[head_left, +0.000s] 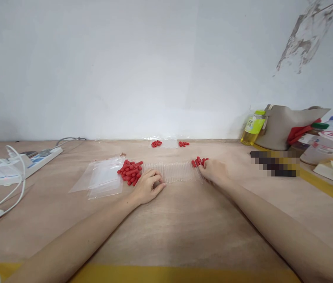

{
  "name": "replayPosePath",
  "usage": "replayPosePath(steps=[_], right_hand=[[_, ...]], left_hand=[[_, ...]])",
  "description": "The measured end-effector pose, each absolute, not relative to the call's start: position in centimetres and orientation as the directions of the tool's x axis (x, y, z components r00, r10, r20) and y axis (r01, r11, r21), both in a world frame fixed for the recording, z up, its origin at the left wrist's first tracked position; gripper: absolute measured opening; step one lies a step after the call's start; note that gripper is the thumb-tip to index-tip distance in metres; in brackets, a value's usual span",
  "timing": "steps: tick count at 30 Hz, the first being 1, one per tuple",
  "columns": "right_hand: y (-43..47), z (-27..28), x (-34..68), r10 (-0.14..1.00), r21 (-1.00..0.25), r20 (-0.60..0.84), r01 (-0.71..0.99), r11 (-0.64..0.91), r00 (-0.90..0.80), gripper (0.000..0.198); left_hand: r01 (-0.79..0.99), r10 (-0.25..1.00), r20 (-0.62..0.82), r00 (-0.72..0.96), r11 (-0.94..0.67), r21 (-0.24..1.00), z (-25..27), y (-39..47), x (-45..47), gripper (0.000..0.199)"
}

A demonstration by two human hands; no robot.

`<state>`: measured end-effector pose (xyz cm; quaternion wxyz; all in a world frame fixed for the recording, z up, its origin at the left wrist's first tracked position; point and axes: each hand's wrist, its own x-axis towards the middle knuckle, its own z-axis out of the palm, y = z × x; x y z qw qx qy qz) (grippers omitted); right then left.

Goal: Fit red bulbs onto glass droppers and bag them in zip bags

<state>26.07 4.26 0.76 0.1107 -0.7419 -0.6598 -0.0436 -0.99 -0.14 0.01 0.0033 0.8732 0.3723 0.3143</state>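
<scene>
Thin clear tubes [180, 173] lie side by side in a row across the middle of the table. My left hand [149, 186] rests over the row's left end, fingers loosely curved and a gap showing between thumb and forefinger. Just beyond it is a heap of small red bulb-shaped caps [130, 172]. At the right end of the row my right hand [215, 170] has its fingertips closed at a red-capped tube; the hand partly hides the grip. Several red-capped tubes [196, 162] lie beside those fingertips, caps pointing away from me.
Clear plastic bags [106, 182] lie left of the heap. Two small groups of red caps [156, 144] sit on plastic near the wall. A power strip [41, 162] with white cables is at left. An oil bottle [253, 129], grey bag [281, 127] and white tub [327, 147] stand at right.
</scene>
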Motion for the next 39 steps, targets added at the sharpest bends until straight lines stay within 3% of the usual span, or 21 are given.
replayPosePath(steps=[6, 11, 16, 23, 32, 39], right_hand=[[3.5, 1.1, 25.3, 0.957, -0.141, 0.273, 0.988, -0.063, 0.1, 0.037], [3.4, 0.5, 24.6, 0.97, -0.157, 0.239, 0.988, -0.009, 0.047, 0.03], [3.5, 0.4, 24.5, 0.965, -0.14, 0.259, 0.99, -0.011, 0.048, 0.036], [3.3, 0.8, 24.3, 0.982, -0.119, 0.183, 0.993, -0.027, 0.049, 0.032], [3.3, 0.6, 23.9, 0.982, -0.137, 0.174, 0.99, -0.046, 0.07, 0.036], [3.0, 1.4, 24.1, 0.969, -0.18, 0.227, 0.982, -0.053, 0.094, 0.04]], left_hand=[[0.634, 0.651, 0.544, 0.53, -0.73, 0.255, 0.2, -0.3, -0.9, 0.021], [0.635, 0.651, 0.539, 0.534, -0.73, 0.253, 0.1, -0.3, -0.9, 0.021], [0.628, 0.652, 0.526, 0.546, -0.734, 0.258, 0.2, -0.3, -1.0, 0.022], [0.637, 0.667, 0.514, 0.539, -0.722, 0.269, 0.3, -0.4, -0.9, 0.006], [0.798, 0.683, 0.582, 0.442, -0.596, 0.093, 2.5, 1.3, -2.8, 0.013], [0.869, 0.836, 0.285, 0.468, -0.494, 0.022, 7.2, 3.7, -8.9, 0.019]])
